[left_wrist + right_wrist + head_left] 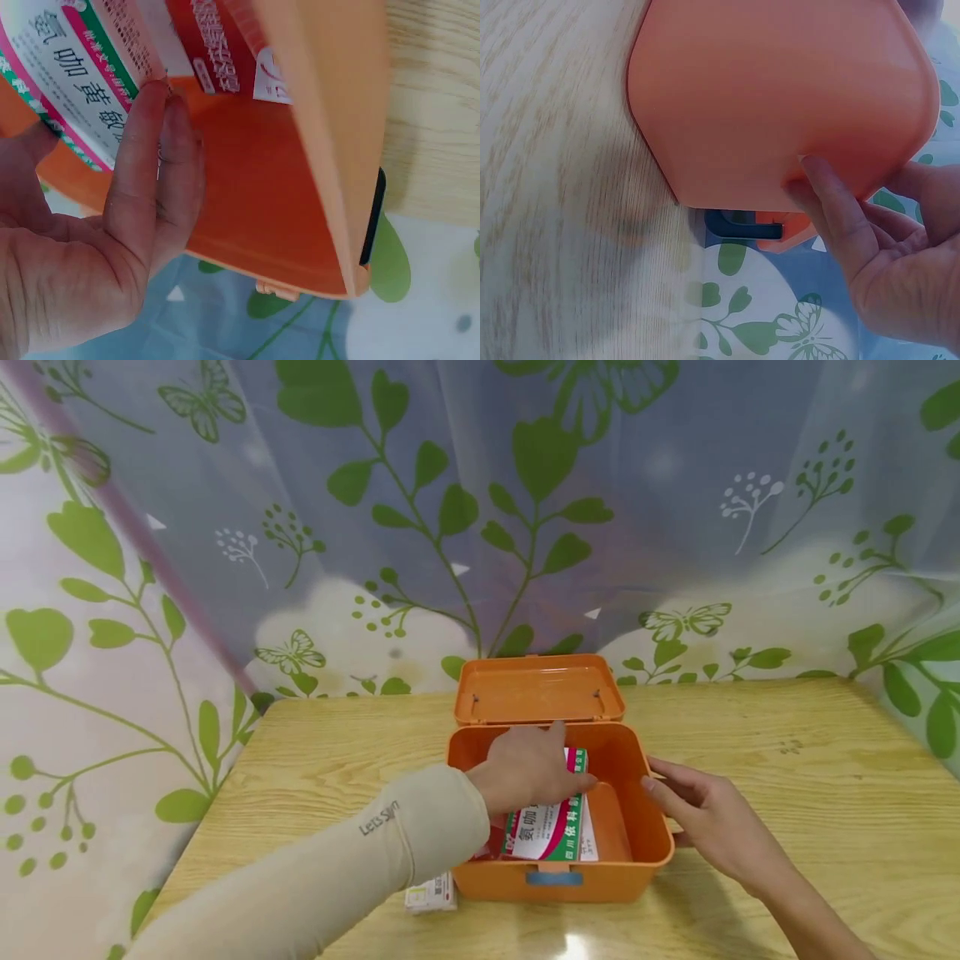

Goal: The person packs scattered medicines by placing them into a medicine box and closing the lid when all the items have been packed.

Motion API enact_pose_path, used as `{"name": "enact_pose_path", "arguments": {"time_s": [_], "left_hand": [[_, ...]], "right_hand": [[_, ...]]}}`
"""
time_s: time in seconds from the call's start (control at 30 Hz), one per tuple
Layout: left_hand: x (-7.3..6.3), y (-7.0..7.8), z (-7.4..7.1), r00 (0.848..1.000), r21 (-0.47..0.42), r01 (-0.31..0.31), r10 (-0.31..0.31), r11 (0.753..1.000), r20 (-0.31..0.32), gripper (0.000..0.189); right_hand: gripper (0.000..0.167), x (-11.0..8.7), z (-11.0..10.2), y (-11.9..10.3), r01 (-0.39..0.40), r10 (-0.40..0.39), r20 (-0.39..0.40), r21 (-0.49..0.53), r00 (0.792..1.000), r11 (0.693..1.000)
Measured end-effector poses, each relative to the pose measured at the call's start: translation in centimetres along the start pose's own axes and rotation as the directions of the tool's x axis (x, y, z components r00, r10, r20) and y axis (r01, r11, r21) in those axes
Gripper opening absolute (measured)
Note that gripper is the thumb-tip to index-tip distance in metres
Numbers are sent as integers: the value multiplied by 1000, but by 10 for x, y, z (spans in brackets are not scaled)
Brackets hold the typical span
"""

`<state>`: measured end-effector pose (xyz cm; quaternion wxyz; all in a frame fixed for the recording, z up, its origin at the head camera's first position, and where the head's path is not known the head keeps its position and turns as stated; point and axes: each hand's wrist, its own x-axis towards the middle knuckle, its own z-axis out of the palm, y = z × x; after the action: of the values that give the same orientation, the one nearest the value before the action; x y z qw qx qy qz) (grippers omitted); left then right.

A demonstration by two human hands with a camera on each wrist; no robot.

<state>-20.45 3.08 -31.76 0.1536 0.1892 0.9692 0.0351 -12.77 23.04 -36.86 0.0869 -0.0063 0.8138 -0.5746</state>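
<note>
An orange storage box [502,883] stands on the table with its lid [540,689] swung back. My left hand [525,768] reaches down inside it and holds a white, green and pink medicine box [79,75] between thumb and fingers. Beside that, a red box [225,45] with white lettering lies within the container. My right hand [712,818] grips the container's right wall, its thumb at the rim and its fingers [832,199] against the outside. Part of the medicine box is hidden by my left hand in the head view.
A small white carton [432,893] sits on the wooden table [322,777] by the container's front left corner. A blue latch [553,878] is on the front wall. Behind the table hangs a leaf-patterned curtain [645,543].
</note>
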Motion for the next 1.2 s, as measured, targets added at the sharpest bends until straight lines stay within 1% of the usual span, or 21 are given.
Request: {"name": "enact_pose_path", "arguments": {"time_s": [0.1,0.23,0.37,0.47,0.6,0.73,0.8,0.87,0.97,1.03,1.1,1.2], "left_hand": [[1,6,7,1000,15,14,-14,1000,-16,82],[2,14,15,999,58,36,-35,998,-17,77],[3,17,17,999,106,52,-52,993,-6,75],[2,17,16,999,100,47,-47,994,3,69],[-4,16,11,997,85,32,-37,996,61,62],[-9,13,0,994,124,18,-31,992,105,56],[-11,8,-8,994,134,-17,2,991,114,54],[-11,2,-17,992,105,-65,53,992,117,52],[-14,-8,-36,990,-7,-131,131,991,59,40],[-16,-16,-49,987,-76,-159,159,984,-4,44],[-19,-25,-61,984,-127,-168,159,978,-81,52],[-22,-45,-75,977,-199,-161,127,967,-171,49]], "right_hand": [[67,0,0,0,-6,6,-2,-13,1000,1000],[68,-1,1,0,-16,16,-10,-22,1000,1000],[68,0,1,0,-16,16,-9,-14,1000,1000],[67,0,1,0,-9,9,-7,-11,1000,1000],[67,0,1,0,-2,2,-6,-7,1000,1000],[67,-1,1,2,-7,7,-7,-8,1000,1000],[67,-1,2,2,-11,11,-8,-12,1000,1000],[67,-1,2,2,-14,14,-9,-15,1000,1000],[67,-1,3,1,-19,19,-10,-16,1000,1000],[67,0,3,0,-22,21,-10,-16,1000,1000],[67,0,3,-1,-25,25,-8,-15,1000,1000],[68,0,3,-1,-31,30,-11,-29,999,999]]}}
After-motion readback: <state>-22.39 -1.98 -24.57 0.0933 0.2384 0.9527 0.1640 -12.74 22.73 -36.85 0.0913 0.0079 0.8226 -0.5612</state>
